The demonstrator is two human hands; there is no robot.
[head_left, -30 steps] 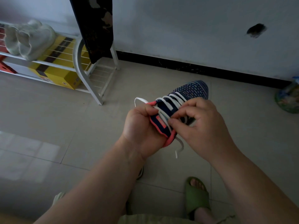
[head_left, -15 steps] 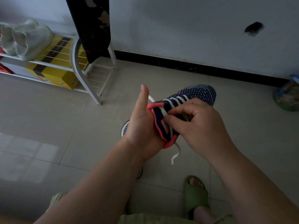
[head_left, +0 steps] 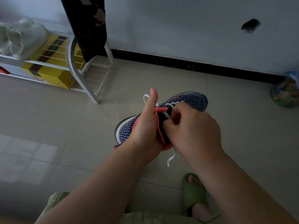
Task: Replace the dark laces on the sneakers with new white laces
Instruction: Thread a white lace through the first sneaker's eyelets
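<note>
A navy knit sneaker (head_left: pixel 191 100) with a pink collar is held above the floor, toe pointing away to the right. My left hand (head_left: pixel 145 126) grips its left side from beneath, thumb sticking straight up. My right hand (head_left: pixel 192 128) has its fingers curled over the tongue and pinches the white lace (head_left: pixel 171 156) near the top eyelets. One lace end dangles below the collar, and a loop shows behind my left thumb. White crossings run toward the toe. A second matching sneaker (head_left: pixel 124 131) shows left of my left hand, mostly hidden.
A white wire shoe rack (head_left: pixel 77 73) stands at the back left with a yellow box (head_left: pixel 48 73) and pale shoes (head_left: pixel 22 39) on it. Dark cloth (head_left: pixel 87 25) hangs over its end. A bag (head_left: pixel 286 92) sits by the right wall. My foot in a green slipper (head_left: pixel 194 193) is below.
My left thumb has let go of the collar and straightened upward. My right hand moved up the tongue and curled tighter on the lace. The sneaker tilted slightly to the right.
</note>
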